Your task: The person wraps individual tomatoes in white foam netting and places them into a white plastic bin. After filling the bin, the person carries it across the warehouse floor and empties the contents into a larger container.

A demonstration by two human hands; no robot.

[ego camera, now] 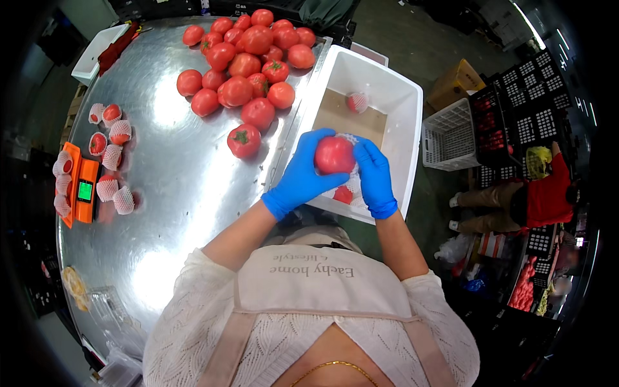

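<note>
A bare red tomato (334,155) sits in my gloved left hand (303,167), its fingers and thumb curled around the fruit above the white foam box (412,145). My gloved right hand (375,174) grips a white foam net sleeve (349,139) against the tomato's far and right side; its fingertips are partly hidden. Inside the box, one net-wrapped tomato (358,103) lies on the brown cardboard bottom (333,113). Below my hands, another tomato (343,194) and white netting show in the box, partly covered.
A pile of loose tomatoes (244,65) covers the far part of the metal table (169,159). Several netted tomatoes (112,157) lie left, beside an orange scale (87,186) bearing more. Clear plastic containers (109,309) sit near left. A person in red (546,193) stands right, near crates (452,138).
</note>
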